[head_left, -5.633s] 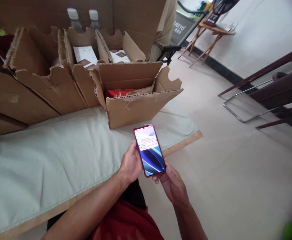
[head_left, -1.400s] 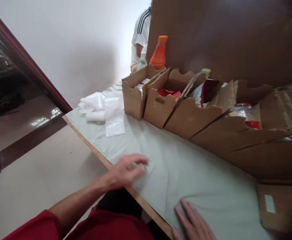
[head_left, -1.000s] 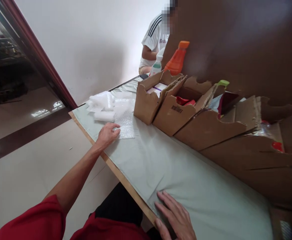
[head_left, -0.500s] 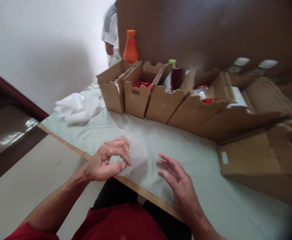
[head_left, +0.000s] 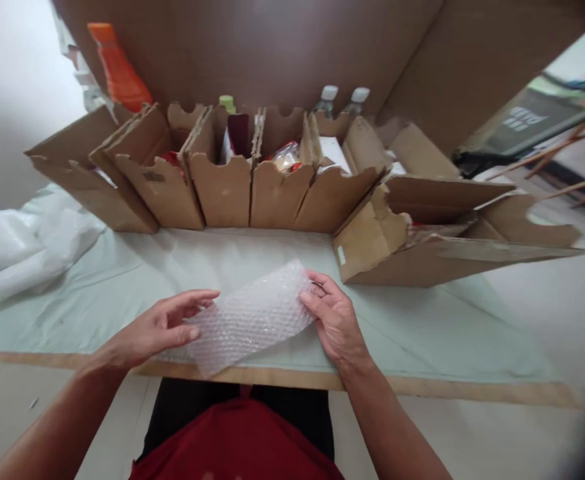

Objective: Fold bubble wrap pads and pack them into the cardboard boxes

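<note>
Clear bubble wrap, a single sheet [head_left: 255, 323], slants over the counter [head_left: 422, 387], its near corner overlapping the wooden front edge. At the sheet's right end, the right hand [head_left: 335, 323] pinches it between thumb and fingers. By the sheet's left end, the left hand [head_left: 159, 327] is open, thumb and fingers parted; whether it touches the wrap is hard to tell. Pale green cloth [head_left: 422, 333] spreads under and around the sheet. Well to the sheet's left lies a heap of white wrapping [head_left: 57, 247]. Beyond the sheet stands a row of cardboard boxes [head_left: 222, 193], one holding a shiny packet [head_left: 287, 157], another a white piece [head_left: 335, 153]. Farther beyond the sheet are an orange bottle [head_left: 122, 77] and two white-capped bottles [head_left: 342, 100], before a tall cardboard panel [head_left: 272, 53]. To the sheet's right, an angled box [head_left: 447, 267] sits near the right hand.
</note>
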Demonstrator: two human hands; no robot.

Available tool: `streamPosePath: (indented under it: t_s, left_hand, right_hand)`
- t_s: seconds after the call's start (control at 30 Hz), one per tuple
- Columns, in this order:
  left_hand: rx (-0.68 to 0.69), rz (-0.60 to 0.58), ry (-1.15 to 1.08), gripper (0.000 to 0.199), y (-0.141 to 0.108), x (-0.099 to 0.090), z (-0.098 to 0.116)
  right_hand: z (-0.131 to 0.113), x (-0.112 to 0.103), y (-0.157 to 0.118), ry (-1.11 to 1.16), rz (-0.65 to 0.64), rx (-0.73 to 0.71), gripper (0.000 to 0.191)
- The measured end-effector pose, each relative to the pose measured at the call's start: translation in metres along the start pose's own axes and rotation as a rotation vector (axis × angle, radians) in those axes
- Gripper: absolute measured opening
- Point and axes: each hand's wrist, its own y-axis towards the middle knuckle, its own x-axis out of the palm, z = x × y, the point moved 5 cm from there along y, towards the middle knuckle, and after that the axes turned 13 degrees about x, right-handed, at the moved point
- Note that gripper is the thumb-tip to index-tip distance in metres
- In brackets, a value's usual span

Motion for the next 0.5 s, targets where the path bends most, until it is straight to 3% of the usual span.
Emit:
streamPosePath:
  t_s: [0.1,0.27,0.4,0.5]
  left_hand:
    - [-0.090,0.036,0.051,0.055,0.003,0.001,-0.015]
    - [0.005,0.154,0.193,0.050,0.028,-0.009,-0.006]
    - [0.042,0.185,0.435,0.053,0.043,-0.013,-0.007]
    - [0.038,0.141,0.698,0.055,0.046,-0.002,-0.011]
  right_hand:
    - [-0.006,-0.011,-0.003,-0.068,0.082,-0.091,0.048]
    - [-0.016,-0.019,-0.006,-0.345,0.196,-0.261,0.037]
    - [-0.019,-0.025,-0.002,-0.498,0.228,-0.314,0.035]
    - [-0.019,-0.033,-0.001,-0.612,0.289,-0.361,0.035]
